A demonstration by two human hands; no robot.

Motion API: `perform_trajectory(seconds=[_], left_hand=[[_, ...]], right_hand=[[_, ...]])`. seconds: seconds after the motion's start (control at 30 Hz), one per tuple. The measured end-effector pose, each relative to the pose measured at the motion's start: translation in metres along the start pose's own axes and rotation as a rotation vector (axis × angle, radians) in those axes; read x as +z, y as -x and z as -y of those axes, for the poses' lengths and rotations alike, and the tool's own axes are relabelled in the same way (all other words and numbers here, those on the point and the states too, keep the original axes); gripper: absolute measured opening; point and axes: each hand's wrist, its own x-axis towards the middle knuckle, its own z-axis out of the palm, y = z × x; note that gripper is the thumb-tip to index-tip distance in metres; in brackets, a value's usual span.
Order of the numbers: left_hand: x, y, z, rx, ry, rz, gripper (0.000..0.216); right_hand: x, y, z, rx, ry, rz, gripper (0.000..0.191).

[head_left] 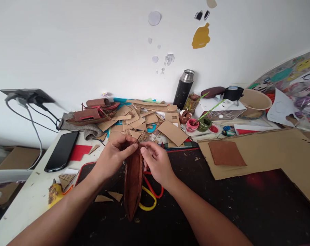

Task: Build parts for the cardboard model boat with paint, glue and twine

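A long, narrow model boat hull (133, 184), painted reddish brown and pointed at its near end, lies lengthwise in front of me. My left hand (119, 150) pinches its far end between thumb and fingers. On the other side of that same end, my right hand (157, 159) is closed with thumb and forefinger on the edge. The fingers cover the tip, so any small piece there is hidden. Scissors with a red and a yellow handle loop (147, 207) lie under and right of the hull, their blades out of sight.
Cardboard scraps (139, 119) pile up behind my hands, beside finished brown model boats (90, 114). Open paint jars (192, 125) with brushes and a black flask (183, 89) stand behind. A phone (62, 152) and yellow glue gun (56, 194) lie left; a cardboard sheet (260, 153) lies right.
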Motion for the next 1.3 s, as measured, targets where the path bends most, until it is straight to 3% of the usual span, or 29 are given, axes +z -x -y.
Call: perform_trajectory(seconds=[0.33, 0.57, 0.83, 1.3], left_hand=[[0.005, 0.004, 0.000, -0.026, -0.067, 0.046, 0.039], [0.011, 0.009, -0.002, -0.050, -0.010, 0.075, 0.039], [0.005, 0.022, 0.013, -0.058, 0.170, 0.050, 0.036], [0.008, 0.021, 0.001, -0.007, 0.015, -0.023, 0.031]], right_hand=[[0.000, 0.000, 0.004, 0.001, 0.056, -0.076, 0.027], [-0.002, 0.001, 0.011, -0.089, 0.177, -0.149, 0.021], [-0.001, 0.002, 0.011, -0.109, 0.203, -0.145, 0.018], [0.001, 0.004, 0.009, -0.108, 0.180, -0.081, 0.025]])
